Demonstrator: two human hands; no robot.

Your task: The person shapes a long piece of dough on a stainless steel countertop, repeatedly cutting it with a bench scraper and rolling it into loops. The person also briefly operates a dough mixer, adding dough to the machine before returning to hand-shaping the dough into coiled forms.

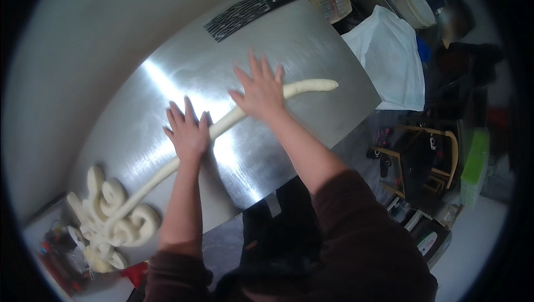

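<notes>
A long rope of pale dough (pixel 227 123) runs diagonally across a shiny metal worktop (pixel 267 156). My left hand (pixel 188 135) lies flat over the rope with its fingers spread. Farther right, my right hand (pixel 262 89) presses on the same rope, palm down and fingers apart, slightly blurred. The rope's rounded end sticks out to the right of it. At the lower left the rope leads to a pile of coiled and looped dough (pixel 121 218). The dough beneath both palms is hidden.
A cleaver with a streaked blade (pixel 238 17) lies at the worktop's far edge. Beyond the right edge are a shallow basket (pixel 331 3), a white plastic bag (pixel 388 62) and a wooden chair (pixel 450 156). A wall borders the far left side.
</notes>
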